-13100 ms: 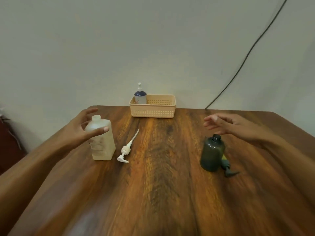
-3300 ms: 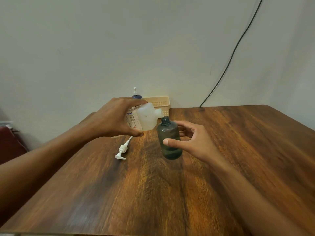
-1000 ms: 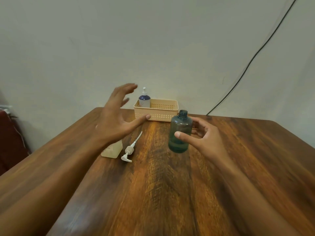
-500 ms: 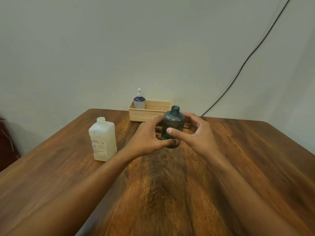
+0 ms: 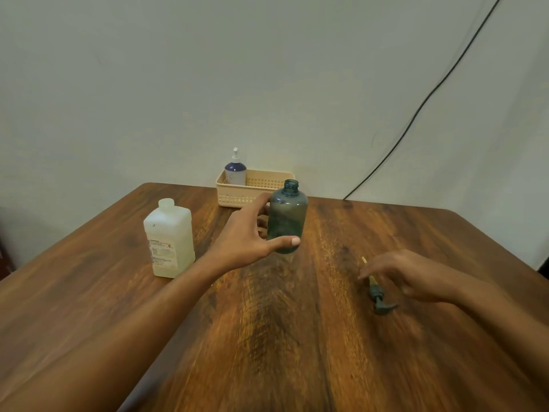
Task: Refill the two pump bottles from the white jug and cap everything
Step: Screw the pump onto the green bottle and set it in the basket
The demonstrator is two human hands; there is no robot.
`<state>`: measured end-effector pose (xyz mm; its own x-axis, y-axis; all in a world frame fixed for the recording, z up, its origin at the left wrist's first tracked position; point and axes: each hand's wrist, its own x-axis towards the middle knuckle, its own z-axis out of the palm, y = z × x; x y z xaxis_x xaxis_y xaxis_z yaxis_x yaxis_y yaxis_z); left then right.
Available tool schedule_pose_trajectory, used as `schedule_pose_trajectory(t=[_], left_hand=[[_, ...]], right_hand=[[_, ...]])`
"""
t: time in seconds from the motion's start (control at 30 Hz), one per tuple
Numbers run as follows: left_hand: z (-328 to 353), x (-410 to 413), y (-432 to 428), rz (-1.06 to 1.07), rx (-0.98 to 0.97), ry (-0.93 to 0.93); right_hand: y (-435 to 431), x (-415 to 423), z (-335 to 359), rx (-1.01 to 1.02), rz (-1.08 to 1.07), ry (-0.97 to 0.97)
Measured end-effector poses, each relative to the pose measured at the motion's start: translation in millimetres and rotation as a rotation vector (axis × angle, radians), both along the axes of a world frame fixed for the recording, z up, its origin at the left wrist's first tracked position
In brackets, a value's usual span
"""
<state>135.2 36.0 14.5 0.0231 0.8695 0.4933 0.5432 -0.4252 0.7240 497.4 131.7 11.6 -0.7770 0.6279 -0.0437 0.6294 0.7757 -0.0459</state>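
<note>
A person's left hand [image 5: 248,237] grips an uncapped green bottle [image 5: 287,217] between thumb and fingers, while the right hand [image 5: 408,275], fingers loosely curled and holding nothing, reaches over its pump [image 5: 376,292] on the table [image 5: 282,337], apparently to lift it for capping.

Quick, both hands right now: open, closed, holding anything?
Left hand: closed around the dark green bottle, which is uncapped.
Right hand: open, fingers over the dark pump head lying on the table, not gripping it.

right hand [image 5: 408,276] off green bottle [image 5: 287,218] — now over pump head [image 5: 377,294]
</note>
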Motion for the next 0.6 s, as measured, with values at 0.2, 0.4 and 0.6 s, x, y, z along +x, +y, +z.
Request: schedule_pose_trajectory(t=[0.2, 0.4, 0.6], left_hand=[[0, -1, 0, 0.003, -0.004, 0.01], [2, -4, -1, 0.014, -0.009, 0.009], [7, -4, -7, 0.025, 0.0, 0.024]], right_hand=[[-4, 18, -26, 0.001, 0.083, -0.051], [-7, 10, -18, 0.038, 0.134, 0.131], [-21, -25, 50, 0.143, 0.039, 0.694]])
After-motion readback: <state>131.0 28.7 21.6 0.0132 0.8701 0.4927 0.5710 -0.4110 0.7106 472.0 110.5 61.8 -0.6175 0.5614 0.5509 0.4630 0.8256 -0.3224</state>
